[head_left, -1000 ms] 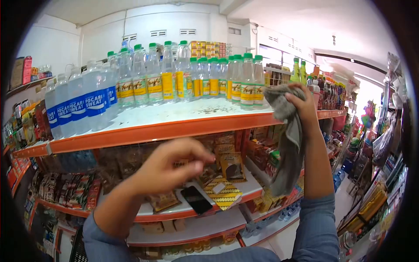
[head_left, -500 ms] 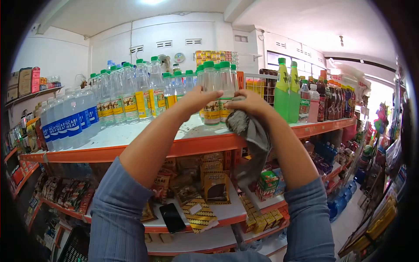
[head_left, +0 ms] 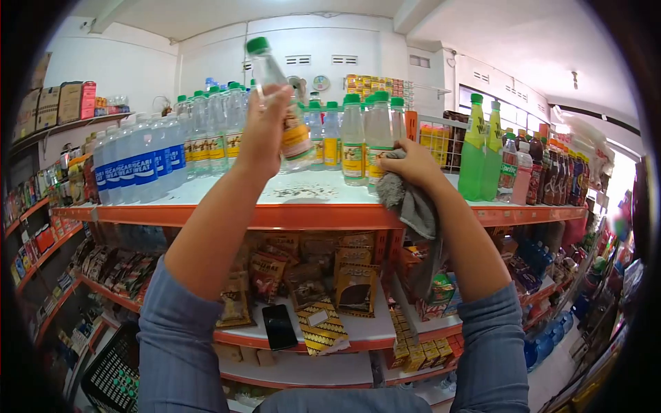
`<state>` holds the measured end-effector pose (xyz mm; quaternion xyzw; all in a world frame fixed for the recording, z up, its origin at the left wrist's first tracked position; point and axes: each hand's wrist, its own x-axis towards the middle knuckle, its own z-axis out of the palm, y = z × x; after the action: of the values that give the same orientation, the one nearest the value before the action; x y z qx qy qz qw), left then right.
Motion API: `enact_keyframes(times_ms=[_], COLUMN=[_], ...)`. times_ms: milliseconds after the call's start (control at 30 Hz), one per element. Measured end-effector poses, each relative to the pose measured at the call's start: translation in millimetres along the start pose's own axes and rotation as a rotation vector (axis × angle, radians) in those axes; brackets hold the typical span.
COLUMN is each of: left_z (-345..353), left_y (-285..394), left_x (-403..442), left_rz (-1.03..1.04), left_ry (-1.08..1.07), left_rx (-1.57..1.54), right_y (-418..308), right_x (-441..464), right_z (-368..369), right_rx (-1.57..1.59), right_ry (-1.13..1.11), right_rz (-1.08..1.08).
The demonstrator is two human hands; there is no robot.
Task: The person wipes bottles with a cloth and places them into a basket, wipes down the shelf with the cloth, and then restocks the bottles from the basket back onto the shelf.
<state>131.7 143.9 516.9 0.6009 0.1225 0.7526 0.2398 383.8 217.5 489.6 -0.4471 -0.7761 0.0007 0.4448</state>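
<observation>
My left hand (head_left: 263, 134) is wrapped round a clear plastic bottle (head_left: 296, 136) with a green cap and yellow label. The bottle is tilted, lifted above the white shelf top (head_left: 234, 193). A grey cloth (head_left: 415, 210) hangs from my right hand (head_left: 418, 165), which is closed on it. My right fingertips are at the side of a standing green-capped bottle (head_left: 378, 143); whether they press on it I cannot tell. Just left of that one stands a similar bottle (head_left: 352, 151). Dark specks of dirt (head_left: 306, 191) mark the shelf surface between my hands.
Blue-labelled bottles (head_left: 141, 162) and more green-capped ones (head_left: 200, 134) line the left side. Tall green soda bottles (head_left: 475, 162) stand at right. Below the orange shelf edge (head_left: 303, 217) lie a black phone (head_left: 279, 327) and packets (head_left: 356, 289). A dark basket (head_left: 110, 372) is at lower left.
My left hand has raised a bottle and carried it leftward, away from the standing group. My right hand still has the cloth. The view has turned slightly left.
</observation>
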Motion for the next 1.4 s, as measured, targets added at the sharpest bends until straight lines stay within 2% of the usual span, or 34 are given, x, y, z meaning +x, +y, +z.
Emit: enact_keyframes(times_ms=[33,100,233,300,367,433,500,533,567,600,667,733,767,867,900,967,1000,1067,1100,1167,1200,1233,1267,1300,1333,1367,1400], left_z=[-9.1,-28.6,-72.2,-92.3,-101.3,-117.6,-127.8,-129.9,-130.6,-132.3,-132.8,-132.4,-136.1,-146.9,-153.0,-167.3,-170.6,-176.1,-180.3,-190.1,-191.7,-192.9,-196.0,-201.9,-208.5,-211.7,-211.1], left_y=[13.6,35.4,57.9,59.0,61.1,52.6,46.2,44.1,41.4,32.6,18.3,10.6,5.4,-0.9,-0.8,-2.1,-0.5,2.9,0.6,-7.8,-7.9,-7.6,-7.8,-10.5,-14.2,-11.8,-6.7], left_x=[-9.5,-34.0,-98.7,-132.8,-168.6,-204.2,-239.9,-256.2,-271.4,-286.5,-310.6,-324.4,-331.9,-345.7,-349.2,-356.4,-359.3,-365.1,-368.9,-382.0,-387.8,-392.6,-395.3,-397.1,-399.3,-398.1,-394.5], left_rz=[0.003,-0.151,-0.311,-0.365,-0.416,-0.474,-0.556,-0.568,-0.580,-0.625,-0.694,-0.639,-0.652,-0.672,-0.681,-0.604,-0.615,-0.639,-0.643,-0.424,-0.428,-0.615,-0.783,-0.777,-0.957,-1.122,-1.161], left_ry=[0.008,0.121,0.111,-0.033,-0.089,-0.182,-0.246,-0.299,-0.355,-0.389,-0.430,-0.466,-0.476,-0.531,-0.535,-0.587,-0.598,-0.675,-0.685,-0.693,-0.687,-0.543,-0.389,-0.370,-0.195,-0.015,0.007], left_rx=[0.007,-0.189,-0.221,-0.248,-0.316,-0.306,-0.109,0.072,0.254,0.290,0.311,0.401,0.390,0.610,0.602,0.733,0.728,0.860,0.857,0.737,0.735,0.499,0.258,0.262,0.048,-0.176,-0.191], right_y=[0.8,9.5,23.2,21.9,5.5,5.4,-29.1,-45.8,-63.9,-77.3,-81.3,-105.1,-110.7,-128.8,-128.0,-126.5,-126.0,-125.3,-124.0,-121.5,-121.6,-119.4,-114.9,-113.5,-109.0,-125.1,-148.3], right_x=[-0.8,0.0,-3.4,-10.6,-24.3,-36.9,-77.9,-100.8,-125.1,-147.3,-181.5,-213.1,-229.3,-262.3,-267.7,-276.2,-276.6,-270.9,-270.1,-270.3,-268.7,-271.3,-276.2,-280.7,-288.7,-291.0,-293.7], right_z=[-1.7,-1.0,-2.1,-3.1,-17.5,-29.5,-40.9,-38.5,-31.3,-18.8,27.5,79.4,109.9,181.1,193.6,211.8,217.1,224.3,226.4,230.4,235.5,236.0,234.3,237.8,254.8,257.3,261.1], right_rx=[0.000,0.004,0.222,0.279,0.322,0.361,0.531,0.528,0.658,0.786,0.666,0.675,0.815,0.575,0.571,0.357,0.358,0.504,0.506,1.148,1.197,1.191,1.490,1.784,1.811,1.810,1.515], right_ry=[-0.018,-0.024,0.003,0.018,0.068,0.188,0.297,0.288,0.308,0.330,0.355,0.250,0.165,0.005,0.002,-0.192,-0.192,-0.484,-0.481,-0.440,-0.292,-0.304,-0.217,-0.128,-0.123,-0.146,-0.114], right_rz=[0.011,0.012,0.013,0.023,0.089,-0.002,-0.039,-0.031,-0.004,0.028,-0.073,0.023,0.140,-0.192,-0.181,-0.156,-0.140,0.186,0.196,0.863,1.139,1.136,1.081,1.007,0.779,0.778,0.680])
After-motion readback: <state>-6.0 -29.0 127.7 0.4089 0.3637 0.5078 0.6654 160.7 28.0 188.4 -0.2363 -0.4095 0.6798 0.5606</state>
